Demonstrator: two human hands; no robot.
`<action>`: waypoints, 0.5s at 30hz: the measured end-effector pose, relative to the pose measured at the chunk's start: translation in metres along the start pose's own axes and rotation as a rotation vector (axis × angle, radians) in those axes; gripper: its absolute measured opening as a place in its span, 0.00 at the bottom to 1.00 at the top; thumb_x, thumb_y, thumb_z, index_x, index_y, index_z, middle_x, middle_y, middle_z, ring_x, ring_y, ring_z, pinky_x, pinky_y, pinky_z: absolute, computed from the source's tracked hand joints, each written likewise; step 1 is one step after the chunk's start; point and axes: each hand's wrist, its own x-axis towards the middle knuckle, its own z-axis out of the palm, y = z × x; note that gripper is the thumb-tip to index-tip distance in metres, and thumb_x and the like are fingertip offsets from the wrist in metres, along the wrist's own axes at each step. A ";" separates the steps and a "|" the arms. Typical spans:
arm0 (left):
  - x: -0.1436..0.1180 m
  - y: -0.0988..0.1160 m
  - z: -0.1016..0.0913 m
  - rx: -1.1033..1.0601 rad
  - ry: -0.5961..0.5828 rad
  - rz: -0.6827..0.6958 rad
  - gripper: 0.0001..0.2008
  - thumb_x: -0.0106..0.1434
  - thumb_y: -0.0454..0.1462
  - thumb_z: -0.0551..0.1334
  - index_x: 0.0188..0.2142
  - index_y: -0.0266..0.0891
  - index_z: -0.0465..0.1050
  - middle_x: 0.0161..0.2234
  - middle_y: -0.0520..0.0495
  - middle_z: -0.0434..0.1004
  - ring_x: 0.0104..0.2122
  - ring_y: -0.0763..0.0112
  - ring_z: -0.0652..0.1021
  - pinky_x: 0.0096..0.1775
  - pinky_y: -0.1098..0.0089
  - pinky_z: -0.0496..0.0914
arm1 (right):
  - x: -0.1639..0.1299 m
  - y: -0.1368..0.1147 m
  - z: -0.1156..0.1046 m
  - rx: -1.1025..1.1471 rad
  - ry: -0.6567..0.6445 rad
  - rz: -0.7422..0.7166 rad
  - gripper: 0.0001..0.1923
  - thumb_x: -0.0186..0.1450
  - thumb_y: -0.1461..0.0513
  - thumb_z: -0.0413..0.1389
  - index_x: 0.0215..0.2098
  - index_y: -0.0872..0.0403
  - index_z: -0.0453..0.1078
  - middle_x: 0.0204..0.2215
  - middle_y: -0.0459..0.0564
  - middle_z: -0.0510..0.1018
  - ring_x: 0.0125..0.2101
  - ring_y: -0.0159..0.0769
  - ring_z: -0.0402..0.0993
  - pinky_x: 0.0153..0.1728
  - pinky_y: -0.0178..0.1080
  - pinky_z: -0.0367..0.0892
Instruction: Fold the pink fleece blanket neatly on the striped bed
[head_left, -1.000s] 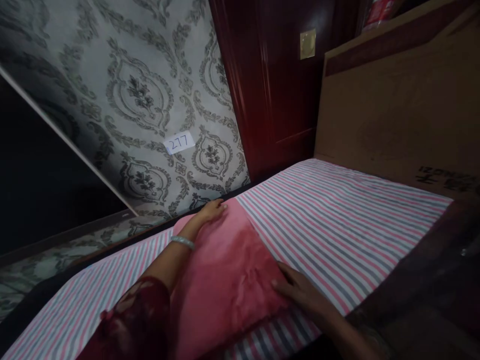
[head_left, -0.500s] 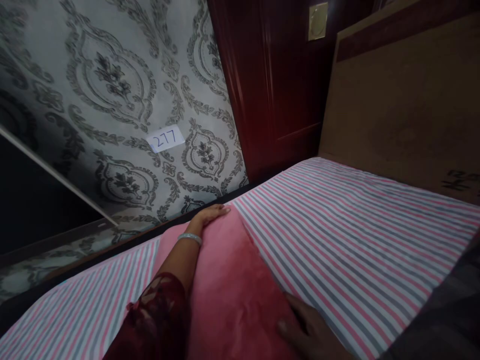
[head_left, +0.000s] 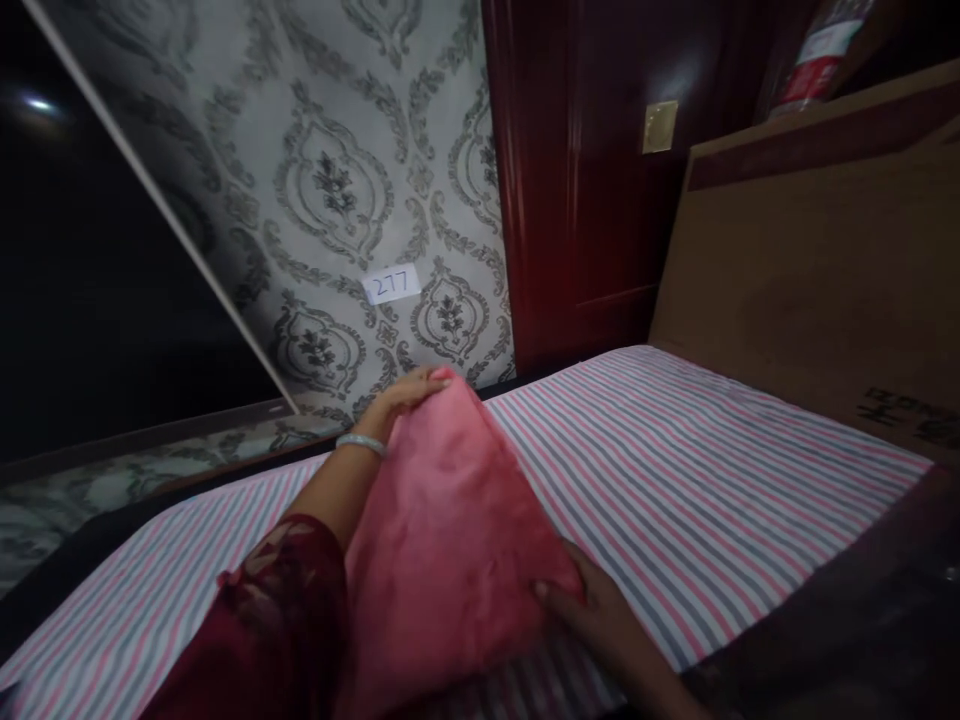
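A folded pink cloth (head_left: 450, 510), soft and slightly creased, is raised at its edges above a striped pink, grey and white sheet (head_left: 705, 480). At its far corner, my left hand (head_left: 409, 393) is closed on the folded edge, fingers over the top. My right hand (head_left: 592, 600) pinches the near right corner, thumb on the upper face and the other fingers beneath. A pale bangle (head_left: 361, 443) circles my left wrist, above a dark red sleeve (head_left: 277, 610).
Patterned wallpaper with a paper label (head_left: 391, 284) reading 277 rises behind the sheet. A dark red panel (head_left: 581, 200) adjoins it. On the right stands a large cardboard box (head_left: 810, 260), with a bottle (head_left: 817, 65) behind its top edge. A dark screen-like panel (head_left: 112, 280) is at left.
The pink cloth has come up off the sheet, its far corner and right edge lifted. My hands, which lay against it, now grip it. The view has shifted slightly.
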 end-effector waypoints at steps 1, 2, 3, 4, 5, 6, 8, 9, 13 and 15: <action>-0.013 0.011 -0.019 -0.014 0.048 0.037 0.26 0.48 0.55 0.67 0.38 0.38 0.72 0.38 0.47 0.78 0.39 0.64 0.76 0.42 0.66 0.73 | 0.001 -0.008 0.000 -0.014 -0.014 -0.002 0.32 0.55 0.44 0.63 0.50 0.54 0.75 0.46 0.58 0.81 0.47 0.56 0.76 0.50 0.53 0.71; -0.029 0.023 -0.039 -0.041 0.081 0.091 0.27 0.48 0.54 0.68 0.39 0.37 0.72 0.39 0.47 0.78 0.40 0.64 0.76 0.43 0.66 0.73 | 0.002 -0.019 -0.002 -0.030 -0.032 -0.015 0.30 0.54 0.45 0.64 0.48 0.54 0.76 0.44 0.57 0.81 0.45 0.55 0.77 0.47 0.51 0.72; -0.047 0.036 -0.057 -0.061 0.113 0.140 0.27 0.48 0.53 0.69 0.39 0.37 0.72 0.39 0.47 0.78 0.40 0.64 0.76 0.42 0.67 0.73 | 0.003 -0.032 -0.004 -0.050 -0.045 -0.041 0.27 0.53 0.46 0.64 0.44 0.54 0.76 0.41 0.56 0.82 0.42 0.53 0.77 0.44 0.50 0.73; -0.068 0.050 -0.075 -0.069 0.164 0.185 0.26 0.48 0.53 0.69 0.39 0.37 0.72 0.38 0.47 0.77 0.39 0.64 0.76 0.41 0.68 0.73 | 0.004 -0.048 -0.009 -0.072 -0.048 -0.084 0.24 0.52 0.47 0.64 0.41 0.53 0.77 0.37 0.54 0.81 0.39 0.51 0.77 0.41 0.48 0.74; -0.091 0.063 -0.090 -0.072 0.228 0.228 0.25 0.50 0.52 0.69 0.40 0.37 0.73 0.38 0.48 0.77 0.39 0.65 0.76 0.41 0.69 0.73 | 0.006 -0.066 -0.015 -0.100 -0.024 -0.142 0.20 0.52 0.48 0.64 0.36 0.52 0.76 0.34 0.52 0.80 0.36 0.48 0.76 0.38 0.46 0.74; -0.116 0.076 -0.103 -0.072 0.305 0.267 0.24 0.52 0.51 0.68 0.42 0.37 0.73 0.39 0.49 0.77 0.40 0.67 0.76 0.41 0.70 0.72 | 0.007 -0.084 -0.022 -0.137 0.005 -0.202 0.17 0.53 0.50 0.64 0.34 0.52 0.76 0.31 0.50 0.79 0.34 0.46 0.75 0.37 0.44 0.73; -0.166 0.097 -0.123 -0.062 0.378 0.326 0.25 0.57 0.48 0.66 0.50 0.37 0.72 0.44 0.50 0.77 0.44 0.68 0.76 0.44 0.71 0.70 | 0.010 -0.121 -0.038 -0.164 0.115 -0.366 0.14 0.54 0.52 0.63 0.34 0.50 0.76 0.32 0.48 0.78 0.35 0.43 0.75 0.37 0.42 0.72; -0.189 0.103 -0.129 -0.052 0.372 0.329 0.26 0.59 0.47 0.65 0.54 0.37 0.71 0.45 0.50 0.76 0.44 0.69 0.76 0.44 0.70 0.70 | 0.011 -0.137 -0.046 -0.180 0.171 -0.430 0.12 0.54 0.53 0.64 0.35 0.49 0.75 0.34 0.48 0.79 0.36 0.43 0.75 0.38 0.42 0.72; -0.260 0.102 -0.135 -0.020 0.296 0.221 0.28 0.50 0.49 0.72 0.48 0.37 0.75 0.38 0.48 0.77 0.34 0.72 0.75 0.34 0.73 0.69 | 0.011 -0.186 -0.066 -0.254 0.179 -0.538 0.09 0.56 0.57 0.62 0.35 0.47 0.76 0.35 0.48 0.80 0.36 0.43 0.76 0.39 0.43 0.73; -0.278 0.088 -0.131 -0.050 0.330 0.183 0.25 0.47 0.49 0.73 0.42 0.40 0.76 0.34 0.48 0.76 0.29 0.70 0.74 0.28 0.73 0.68 | 0.009 -0.200 -0.068 -0.276 0.183 -0.594 0.11 0.55 0.58 0.62 0.37 0.46 0.77 0.38 0.49 0.80 0.38 0.44 0.77 0.39 0.43 0.74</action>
